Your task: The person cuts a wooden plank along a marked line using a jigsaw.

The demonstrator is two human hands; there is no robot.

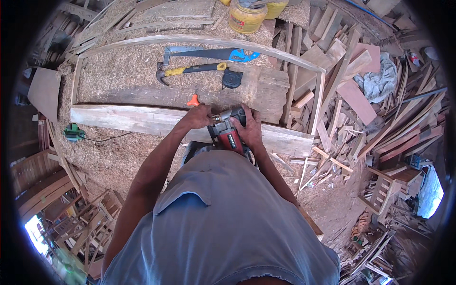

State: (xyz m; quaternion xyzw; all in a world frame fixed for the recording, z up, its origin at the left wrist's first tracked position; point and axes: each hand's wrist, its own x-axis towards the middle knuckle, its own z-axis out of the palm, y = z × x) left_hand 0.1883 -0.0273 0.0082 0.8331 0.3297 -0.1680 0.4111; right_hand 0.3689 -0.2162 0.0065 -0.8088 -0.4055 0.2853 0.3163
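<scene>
A red and black power tool (229, 137) with silver metal parts rests against the near wooden rail, close to my body. My right hand (249, 126) is wrapped round its black rounded end. On the other side, my left hand (197, 117) is closed, with its fingertips at the tool's metal parts. Just beyond the left fingers lies an orange pronged piece (194, 100). The long pale rail (128, 116) belongs to a wooden frame with a curved far side (166, 39). Part of the tool is hidden by my hands and shirt.
Inside the frame lie a blue-handled handsaw (209, 53), a yellow and black claw hammer (190, 70) and a black tape measure (232, 79). A yellow bucket (246, 19) stands beyond. A green tool (73, 133) with a cord sits left. Scrap wood (342, 85) piles up right.
</scene>
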